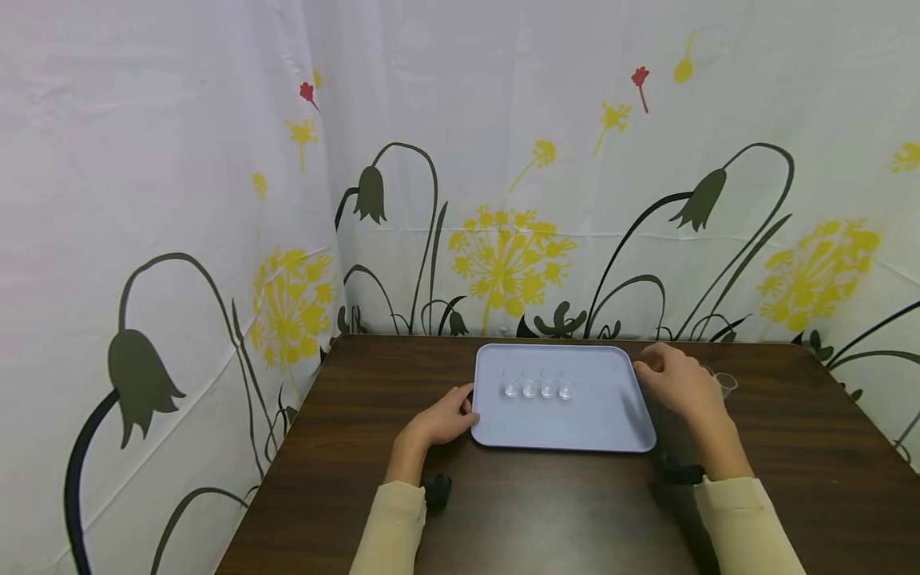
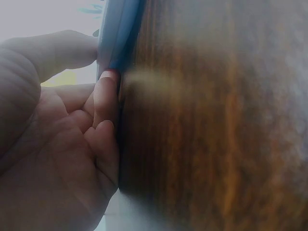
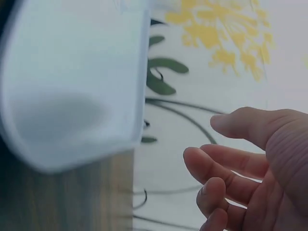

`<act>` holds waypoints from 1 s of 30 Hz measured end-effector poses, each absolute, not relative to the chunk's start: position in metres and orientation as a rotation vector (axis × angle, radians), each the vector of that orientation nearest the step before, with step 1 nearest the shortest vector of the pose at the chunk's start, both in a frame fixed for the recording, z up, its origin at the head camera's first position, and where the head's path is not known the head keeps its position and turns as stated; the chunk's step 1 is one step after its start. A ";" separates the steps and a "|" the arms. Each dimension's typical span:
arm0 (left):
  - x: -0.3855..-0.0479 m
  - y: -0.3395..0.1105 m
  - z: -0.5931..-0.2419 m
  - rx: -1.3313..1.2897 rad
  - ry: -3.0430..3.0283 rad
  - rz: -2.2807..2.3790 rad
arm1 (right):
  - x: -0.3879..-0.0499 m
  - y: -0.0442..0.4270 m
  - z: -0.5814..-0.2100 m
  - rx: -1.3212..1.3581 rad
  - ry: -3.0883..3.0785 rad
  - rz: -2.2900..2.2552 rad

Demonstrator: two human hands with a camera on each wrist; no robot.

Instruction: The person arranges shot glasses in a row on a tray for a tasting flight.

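Note:
My left hand (image 1: 440, 417) pinches the left edge of a pale blue rectangular tray (image 1: 604, 419). In the left wrist view the thumb lies against the rim (image 2: 113, 38) and curled fingers (image 2: 105, 98) tuck beneath it. Several small clear cups (image 1: 529, 389) stand in a row on the tray, left of its middle. Over by the tray's right edge is my right hand (image 1: 679, 382), its fingers loosely bent and holding nothing. The right wrist view has a gap between these fingers (image 3: 211, 192) and the tray (image 3: 72, 72).
More clear cups (image 1: 726, 385) are on the brown wooden table (image 1: 561, 511), partly hidden behind the right hand. A white curtain (image 1: 460, 96) with printed flowers hangs along the table's back and left side.

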State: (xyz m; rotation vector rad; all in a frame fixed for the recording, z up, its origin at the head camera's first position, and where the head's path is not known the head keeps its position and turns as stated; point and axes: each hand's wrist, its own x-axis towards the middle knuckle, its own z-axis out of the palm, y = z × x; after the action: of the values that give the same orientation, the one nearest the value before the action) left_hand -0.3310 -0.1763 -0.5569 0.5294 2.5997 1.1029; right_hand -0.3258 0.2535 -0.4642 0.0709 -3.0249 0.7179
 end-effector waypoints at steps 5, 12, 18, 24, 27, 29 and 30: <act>-0.333 -0.177 -0.559 0.499 2.608 1.085 | -0.322 0.273 -0.457 -0.060 -3.040 0.728; -0.332 -0.178 -0.559 0.536 2.618 1.105 | -0.320 0.289 -0.455 -0.233 -3.072 0.733; -0.326 -0.177 -0.551 0.527 2.611 1.119 | -0.320 0.298 -0.457 -0.299 -3.098 0.737; -0.337 -0.179 -0.567 0.534 2.616 1.119 | -0.321 0.304 -0.461 -0.387 -3.120 0.711; -0.344 -0.180 -0.579 0.492 2.602 1.134 | -0.322 0.305 -0.464 -0.421 -3.116 0.675; -0.349 -0.181 -0.587 0.472 2.598 1.131 | -0.323 0.305 -0.466 -0.439 -3.118 0.657; -0.351 -0.181 -0.590 0.463 2.597 1.127 | -0.323 0.305 -0.467 -0.445 -3.122 0.650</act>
State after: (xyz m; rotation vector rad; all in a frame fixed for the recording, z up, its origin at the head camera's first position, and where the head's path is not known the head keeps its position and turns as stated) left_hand -0.3506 -0.1809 -0.5898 0.4629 2.5970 1.1274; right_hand -0.3231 0.3054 -0.4671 -0.4446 -3.1219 0.6504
